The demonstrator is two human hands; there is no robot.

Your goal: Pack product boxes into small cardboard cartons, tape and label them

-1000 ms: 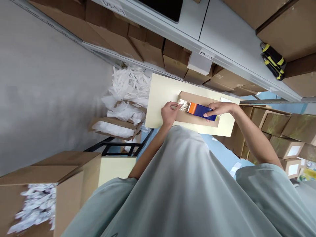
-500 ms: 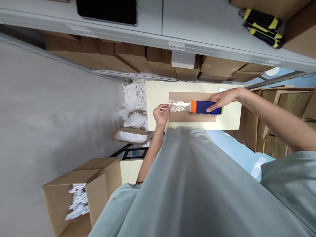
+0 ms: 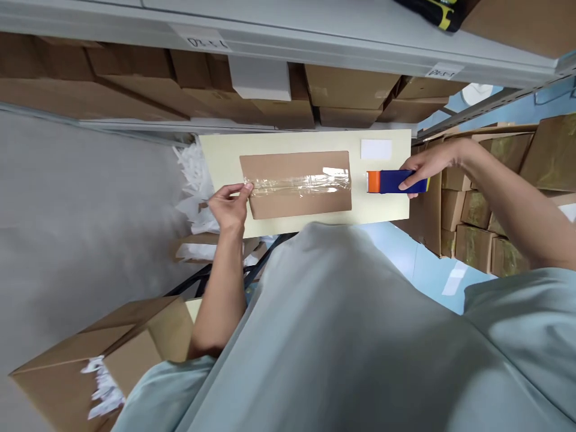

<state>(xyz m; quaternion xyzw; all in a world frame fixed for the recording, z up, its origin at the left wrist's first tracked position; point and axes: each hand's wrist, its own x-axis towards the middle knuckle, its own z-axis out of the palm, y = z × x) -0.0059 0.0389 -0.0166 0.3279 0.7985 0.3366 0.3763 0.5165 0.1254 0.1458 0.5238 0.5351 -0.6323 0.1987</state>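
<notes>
A flat brown cardboard box (image 3: 297, 208) lies on a pale yellow board. Along its middle runs a strip of clear packing tape (image 3: 292, 185), shiny and wrinkled, reaching to the right edge. My left hand (image 3: 231, 204) pinches the left end of the tape at the box's left edge, thumb and fingertips together. My right hand (image 3: 423, 172) is wrapped around a dark blue and orange tape dispenser (image 3: 390, 181), held to the right of the box with a gap between them. I see no tape spanning that gap.
The yellow board (image 3: 225, 153) carries a white paper slip (image 3: 376, 149) at its back right. Shelved cartons (image 3: 351, 87) stand behind it. Stacked boxes (image 3: 477, 246) are to the right. Shredded white paper (image 3: 197, 174) and an open carton (image 3: 58, 366) are to the left.
My right hand and the dispenser have moved right, off the box, and the tape now spans the box's length. The view has shifted. My left hand still pinches the tape's left end.
</notes>
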